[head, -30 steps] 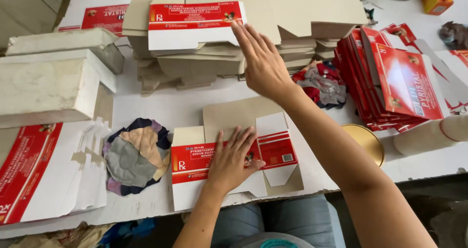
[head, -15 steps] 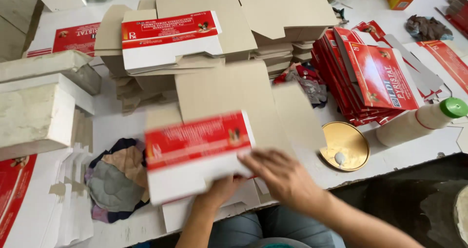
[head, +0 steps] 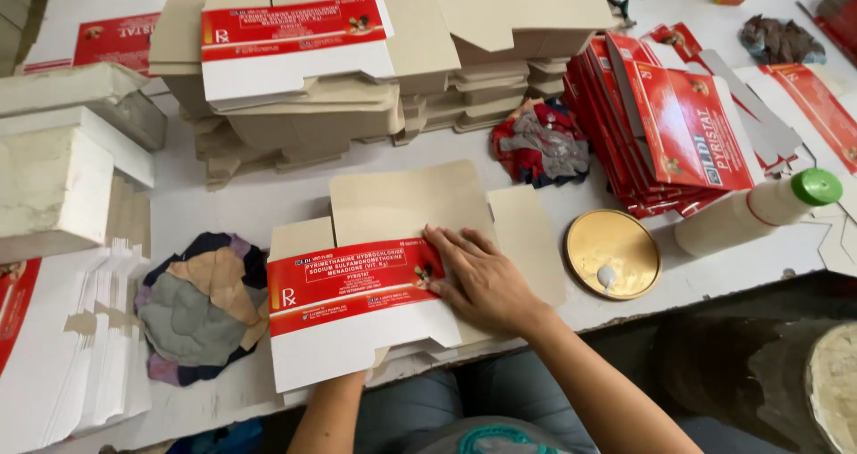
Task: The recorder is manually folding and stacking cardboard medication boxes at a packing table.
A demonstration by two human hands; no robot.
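From the head view, the right hand (head: 482, 280) lies flat, fingers spread, pressing the red-and-white carton blank (head: 357, 316) at its right edge; its grip is open and holds nothing closed. The blank lies unfolded at the near edge of the worktop (head: 259, 199). The left hand is hidden beneath the blank, only the forearm showing, so its grip cannot be told. A gold lid (head: 612, 253) sits just right.

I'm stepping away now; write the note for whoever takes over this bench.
Right hand lies flat on the red-and-white carton blank at the table's near edge. Left hand is hidden beneath that blank; only the forearm shows.
Stack of flat blanks sits at the back, folded red cartons to the right, gold lid with a glue dab and a green-capped bottle beside them.
The front blank is still unfolded.
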